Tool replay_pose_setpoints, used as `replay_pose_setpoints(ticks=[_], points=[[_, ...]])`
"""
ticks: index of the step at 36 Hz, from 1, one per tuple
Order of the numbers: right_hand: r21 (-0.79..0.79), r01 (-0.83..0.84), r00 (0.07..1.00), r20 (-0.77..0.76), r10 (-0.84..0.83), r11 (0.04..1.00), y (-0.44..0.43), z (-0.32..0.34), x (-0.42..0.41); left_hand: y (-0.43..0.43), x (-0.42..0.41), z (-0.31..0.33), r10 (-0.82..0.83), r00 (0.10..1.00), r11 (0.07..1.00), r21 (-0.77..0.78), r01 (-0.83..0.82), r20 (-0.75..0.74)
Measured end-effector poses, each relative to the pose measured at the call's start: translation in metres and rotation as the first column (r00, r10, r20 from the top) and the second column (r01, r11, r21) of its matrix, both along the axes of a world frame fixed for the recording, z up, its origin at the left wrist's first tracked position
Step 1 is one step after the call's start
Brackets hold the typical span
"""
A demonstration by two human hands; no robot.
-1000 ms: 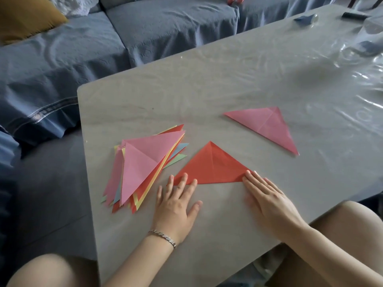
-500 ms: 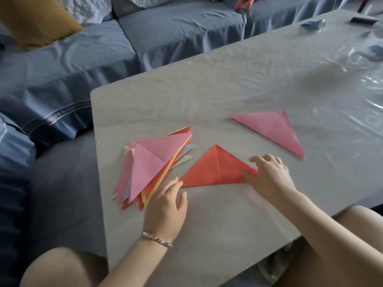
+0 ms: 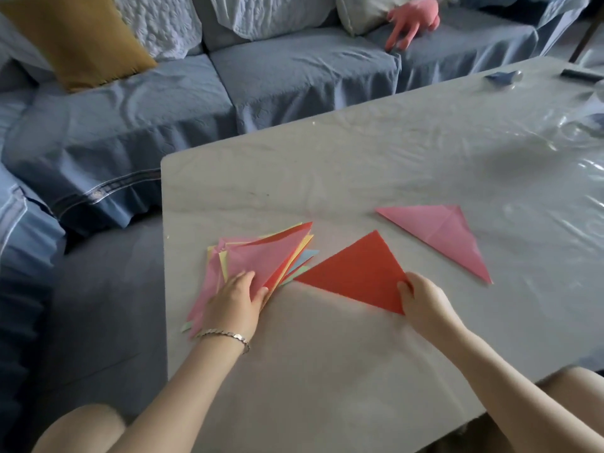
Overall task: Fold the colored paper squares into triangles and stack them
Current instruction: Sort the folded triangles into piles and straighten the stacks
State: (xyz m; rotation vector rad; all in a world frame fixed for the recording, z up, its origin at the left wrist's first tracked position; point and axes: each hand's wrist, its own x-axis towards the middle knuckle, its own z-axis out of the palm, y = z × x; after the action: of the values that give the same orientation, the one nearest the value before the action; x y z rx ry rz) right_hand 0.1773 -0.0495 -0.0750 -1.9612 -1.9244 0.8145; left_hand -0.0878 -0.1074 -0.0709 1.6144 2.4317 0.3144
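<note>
A red folded triangle (image 3: 358, 273) is tilted up off the table, its right corner pinched by my right hand (image 3: 425, 300). To its left lies a fanned stack of folded triangles (image 3: 268, 259) in pink, yellow, red, blue and green. My left hand (image 3: 233, 300) grips the stack's near edge, thumb under the top sheets and lifting them. A second pink folded triangle (image 3: 441, 237) lies flat on its own at the right.
The grey table (image 3: 327, 178) is covered with clear plastic film, shiny at the right. Small dark objects (image 3: 503, 78) sit at its far right corner. A blue sofa (image 3: 228, 86) with a mustard cushion and a pink soft toy stands behind. My knees are below the near edge.
My right hand has pinched the red triangle's corner and raised it. My left hand moved from the bare table onto the stack and lifted its top sheets. The camera tilted up.
</note>
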Motion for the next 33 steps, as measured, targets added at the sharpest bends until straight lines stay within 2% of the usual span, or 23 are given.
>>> replay_pose_setpoints(ticks=[4,9,11,14,17,20,22,24,27,29,31,33], points=[[0.178,0.242,0.962,-0.174,-0.212,0.954,0.021,0.01,0.021,-0.002,-0.002,0.001,0.01,0.999,0.979,0.206,-0.002,-0.037],[0.192,0.366,0.923,-0.199,-0.329,0.91,0.063,0.02,0.042,-0.002,0.008,0.014,-0.087,0.979,0.849,0.5,0.17,-0.185],[0.204,0.366,0.929,-0.135,-0.344,0.908,0.075,0.02,0.046,0.0,0.015,0.014,-0.132,0.964,0.777,0.58,0.244,-0.229],[0.17,0.299,0.943,0.096,-0.317,0.939,0.085,0.014,0.056,0.001,0.03,0.012,-0.228,0.924,0.73,0.575,0.37,-0.305],[0.187,0.167,0.897,0.38,-0.228,0.968,0.086,0.0,0.066,0.002,0.044,0.009,-0.281,0.913,0.732,0.55,0.402,-0.294],[0.297,-0.018,0.921,0.377,-0.1,0.955,0.081,-0.009,0.064,0.004,0.053,0.007,-0.309,0.905,0.722,0.547,0.423,-0.292],[0.286,-0.175,0.908,0.416,0.042,0.942,0.075,-0.013,0.062,0.005,0.058,0.007,-0.334,0.895,0.712,0.542,0.446,-0.297],[0.272,-0.245,0.889,0.445,0.104,0.931,0.07,-0.017,0.062,0.006,0.062,0.007,-0.372,0.874,0.693,0.533,0.486,-0.314],[0.293,-0.176,0.929,0.366,0.06,0.94,0.066,-0.02,0.066,0.006,0.069,0.004,-0.427,0.836,0.672,0.498,0.548,-0.345],[0.325,-0.12,0.971,0.235,0.043,0.938,0.063,-0.017,0.067,0.006,0.074,-0.002,-0.466,0.811,0.655,0.478,0.585,-0.354],[0.426,-0.071,0.997,0.069,0.046,0.902,0.055,-0.01,0.065,0.005,0.078,-0.009,-0.517,0.776,0.644,0.433,0.63,-0.36],[0.539,-0.062,0.997,-0.013,0.082,0.84,0.041,0.001,0.061,0.004,0.08,-0.02,-0.581,0.733,0.631,0.372,0.681,-0.355]])
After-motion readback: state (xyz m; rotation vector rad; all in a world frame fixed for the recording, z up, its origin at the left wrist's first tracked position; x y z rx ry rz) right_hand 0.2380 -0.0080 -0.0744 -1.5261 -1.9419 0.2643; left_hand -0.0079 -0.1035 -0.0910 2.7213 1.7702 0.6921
